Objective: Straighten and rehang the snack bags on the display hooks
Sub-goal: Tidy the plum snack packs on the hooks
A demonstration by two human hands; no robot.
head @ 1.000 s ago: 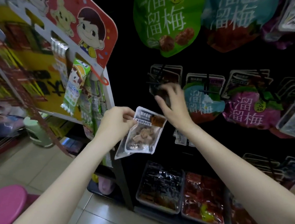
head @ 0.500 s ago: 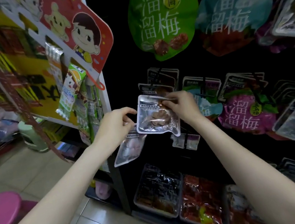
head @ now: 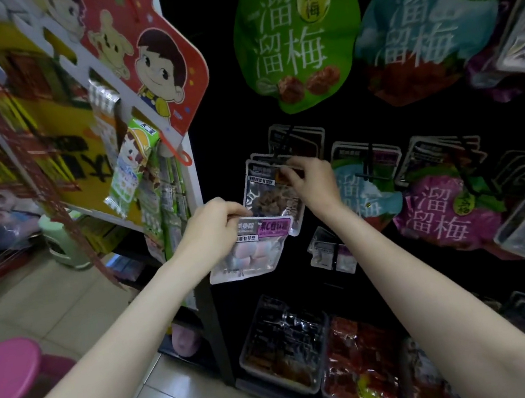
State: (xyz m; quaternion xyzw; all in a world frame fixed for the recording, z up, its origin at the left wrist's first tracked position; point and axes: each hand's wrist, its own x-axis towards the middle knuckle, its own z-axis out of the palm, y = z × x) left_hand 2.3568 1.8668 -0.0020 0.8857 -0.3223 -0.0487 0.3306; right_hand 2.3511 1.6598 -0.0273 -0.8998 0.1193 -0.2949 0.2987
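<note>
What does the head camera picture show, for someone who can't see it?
The right hand pinches a silver snack bag up at a black display hook, while the left hand holds a marshmallow bag just below.

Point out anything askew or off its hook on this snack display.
The clear snack bag with a purple label is off the hooks, tilted in the left hand. Two small clear packets below hang crooked.
</note>
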